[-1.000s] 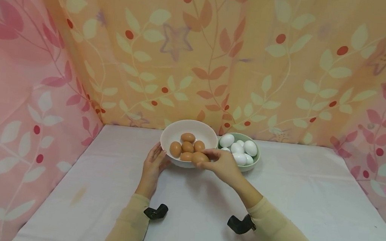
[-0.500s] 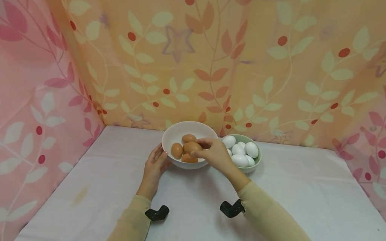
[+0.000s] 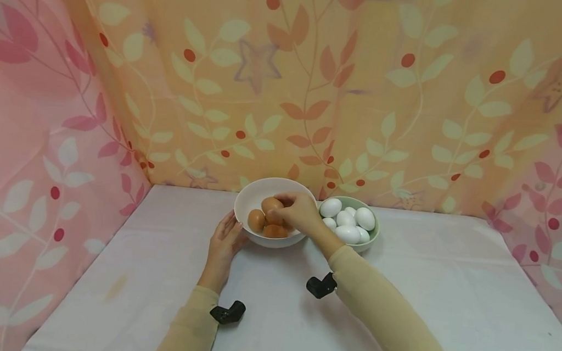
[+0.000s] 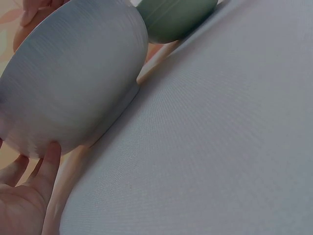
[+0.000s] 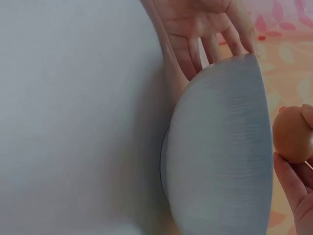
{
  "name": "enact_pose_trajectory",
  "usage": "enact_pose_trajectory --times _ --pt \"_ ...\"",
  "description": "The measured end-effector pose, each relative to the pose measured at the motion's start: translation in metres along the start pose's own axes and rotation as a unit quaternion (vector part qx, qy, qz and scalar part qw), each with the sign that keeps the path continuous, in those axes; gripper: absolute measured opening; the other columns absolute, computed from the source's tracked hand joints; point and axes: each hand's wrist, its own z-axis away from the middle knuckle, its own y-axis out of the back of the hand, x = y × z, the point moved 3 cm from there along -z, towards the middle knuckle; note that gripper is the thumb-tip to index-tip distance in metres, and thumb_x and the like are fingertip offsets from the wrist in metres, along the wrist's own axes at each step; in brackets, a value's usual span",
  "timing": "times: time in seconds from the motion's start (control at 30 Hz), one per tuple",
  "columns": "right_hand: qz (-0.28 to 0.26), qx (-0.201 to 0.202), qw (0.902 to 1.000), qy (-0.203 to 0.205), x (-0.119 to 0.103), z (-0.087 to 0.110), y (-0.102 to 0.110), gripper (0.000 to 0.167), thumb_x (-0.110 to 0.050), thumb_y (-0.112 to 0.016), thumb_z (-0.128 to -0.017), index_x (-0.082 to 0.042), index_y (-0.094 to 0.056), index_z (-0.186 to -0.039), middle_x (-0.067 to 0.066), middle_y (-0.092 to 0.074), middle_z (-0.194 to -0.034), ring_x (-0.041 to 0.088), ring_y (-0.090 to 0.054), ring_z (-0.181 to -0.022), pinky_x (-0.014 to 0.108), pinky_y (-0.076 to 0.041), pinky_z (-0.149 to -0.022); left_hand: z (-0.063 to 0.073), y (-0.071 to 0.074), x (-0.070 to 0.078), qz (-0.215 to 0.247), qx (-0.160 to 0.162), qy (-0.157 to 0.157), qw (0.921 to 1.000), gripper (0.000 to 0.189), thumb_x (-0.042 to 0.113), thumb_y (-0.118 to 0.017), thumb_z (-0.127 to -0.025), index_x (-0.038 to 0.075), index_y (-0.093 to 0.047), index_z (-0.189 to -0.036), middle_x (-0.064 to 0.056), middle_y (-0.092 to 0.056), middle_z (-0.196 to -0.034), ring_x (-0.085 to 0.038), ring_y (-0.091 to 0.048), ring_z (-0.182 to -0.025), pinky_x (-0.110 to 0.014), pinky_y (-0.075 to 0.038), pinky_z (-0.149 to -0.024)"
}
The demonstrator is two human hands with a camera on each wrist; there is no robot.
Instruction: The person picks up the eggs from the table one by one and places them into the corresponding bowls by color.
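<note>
A white bowl (image 3: 247,195) holds several brown eggs (image 3: 256,221). My right hand (image 3: 299,213) reaches over its right side, pinching a brown egg (image 3: 271,204) between fingers and thumb. The right wrist view shows this held egg (image 5: 292,134) beyond the bowl's rim. My left hand (image 3: 223,242) rests against the bowl's left outer side. In the left wrist view, the left hand (image 4: 29,196) touches the lower wall of the bowl (image 4: 78,73) with fairly straight fingertips. Some eggs are partly hidden behind the right hand.
Close to the right of the white bowl stands a green bowl (image 3: 374,235) with several white eggs (image 3: 347,235). Both bowls are near the back edge of the white-covered table (image 3: 440,287). Patterned curtains (image 3: 366,94) hang behind and at the sides.
My right hand, with the brown egg, has moved left and farther back, from the front right rim to over the eggs inside the bowl. The left hand has stayed at the bowl's side.
</note>
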Motion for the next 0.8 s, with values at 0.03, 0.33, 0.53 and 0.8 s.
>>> enact_pose_trajectory --times 0.03,0.33,0.53,0.8 --pt "-0.001 0.002 1.0000 -0.003 0.001 -0.002 -0.001 0.045 -0.024 -0.083 -0.078 -0.009 -0.072 -0.119 0.009 -0.074 -0.113 0.021 -0.065 -0.107 0.036 -0.053 -0.100 0.000 0.000 0.000 0.001 0.002 0.002 1.0000 0.055 0.024 -0.057 -0.102 0.020 -0.037 -0.153 -0.003 -0.033 -0.162 -0.020 -0.043 -0.143 -0.042 -0.047 -0.110" --pt "0.001 0.009 0.9998 -0.020 0.013 -0.014 -0.014 0.043 -0.023 -0.082 -0.080 -0.009 -0.072 -0.119 0.007 -0.074 -0.114 0.020 -0.064 -0.106 0.033 -0.055 -0.097 0.001 0.001 -0.002 -0.007 0.000 0.006 1.0000 0.057 0.026 -0.056 -0.102 0.019 -0.035 -0.154 -0.003 -0.032 -0.163 -0.021 -0.041 -0.144 -0.045 -0.045 -0.111" --pt "0.010 0.013 0.9995 -0.028 0.016 -0.019 -0.021 0.041 -0.020 -0.081 -0.081 -0.008 -0.071 -0.119 0.008 -0.073 -0.116 0.021 -0.064 -0.106 0.033 -0.055 -0.099 0.003 0.001 -0.003 -0.003 -0.002 0.004 1.0000 0.058 0.025 -0.057 -0.102 0.017 -0.034 -0.154 -0.006 -0.031 -0.163 -0.023 -0.039 -0.145 -0.047 -0.043 -0.113" --pt "0.020 0.026 0.9994 -0.013 0.015 -0.026 -0.024 0.040 -0.014 -0.080 -0.080 -0.003 -0.072 -0.117 0.012 -0.073 -0.115 0.022 -0.065 -0.104 0.032 -0.054 -0.097 0.000 0.000 -0.001 -0.004 0.000 -0.002 1.0000 0.057 0.024 -0.056 -0.102 0.017 -0.034 -0.154 -0.007 -0.031 -0.163 -0.023 -0.041 -0.144 -0.045 -0.046 -0.110"
